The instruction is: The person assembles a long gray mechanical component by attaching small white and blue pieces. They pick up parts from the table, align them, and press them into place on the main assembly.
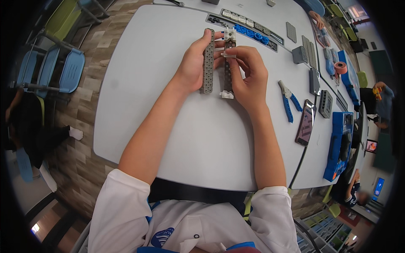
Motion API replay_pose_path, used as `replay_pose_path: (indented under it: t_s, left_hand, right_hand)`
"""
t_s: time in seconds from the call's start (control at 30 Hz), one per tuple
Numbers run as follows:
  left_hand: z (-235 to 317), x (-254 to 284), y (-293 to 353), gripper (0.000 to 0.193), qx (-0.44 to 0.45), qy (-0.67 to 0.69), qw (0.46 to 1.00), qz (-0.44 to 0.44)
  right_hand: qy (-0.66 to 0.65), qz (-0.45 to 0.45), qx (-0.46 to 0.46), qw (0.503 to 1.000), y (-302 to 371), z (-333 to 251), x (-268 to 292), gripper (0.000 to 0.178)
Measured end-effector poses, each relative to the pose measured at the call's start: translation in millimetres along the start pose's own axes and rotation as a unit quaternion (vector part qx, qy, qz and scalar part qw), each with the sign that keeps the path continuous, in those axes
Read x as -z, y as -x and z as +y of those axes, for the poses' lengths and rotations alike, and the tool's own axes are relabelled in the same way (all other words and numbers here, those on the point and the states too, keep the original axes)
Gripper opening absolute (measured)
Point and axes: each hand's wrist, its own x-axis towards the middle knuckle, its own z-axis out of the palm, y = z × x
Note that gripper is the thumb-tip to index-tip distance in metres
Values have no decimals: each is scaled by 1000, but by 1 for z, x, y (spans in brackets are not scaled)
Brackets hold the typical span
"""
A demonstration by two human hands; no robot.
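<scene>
My left hand (pixel 192 63) is wrapped round a long grey perforated plastic beam (pixel 208 67), held lengthwise above the white table. Its fingertips reach past that beam toward a second, darker perforated beam (pixel 228 78) just to the right. This second beam carries a white connector block (pixel 230 34) at its far end and another white connector (pixel 227 95) at its near end. Between them, my right hand (pixel 252 74) pinches a small white connector (pixel 229 54) against the darker beam, thumb and forefinger closed. Whether the left fingertips touch the second beam is hard to make out.
Beyond my hands lies a grey parts tray (pixel 273 45) with blue, black and white pieces. Blue-handled pliers (pixel 288 101), a phone (pixel 306 122), a grey device (pixel 325 104) and a blue case (pixel 330 166) lie to the right. Another person's hand (pixel 316 19) is across the table.
</scene>
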Motion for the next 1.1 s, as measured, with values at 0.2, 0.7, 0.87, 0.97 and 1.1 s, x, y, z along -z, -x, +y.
replay_pose_path:
  t_s: [0.2,0.7,0.87,0.97,1.1]
  left_hand:
    - [-5,-3,-1,65,-4,-1,999,-42]
    - [-8,-7,2,62,8,5,1000,-23]
    - [-7,-6,3,61,3,2,999,-38]
    - [-7,-5,2,62,5,1,999,-45]
    - [-5,-3,2,62,16,-39,998,-40]
  right_hand:
    - [97,-7,87,991,-1,-1,-4,29]
    - [85,-13,63,994,0,-5,-7,27]
    - [78,-18,49,996,0,-7,-4,26]
    - [54,-13,24,998,1,-5,-3,25]
    - [21,-29,-11,999,2,0,0,24]
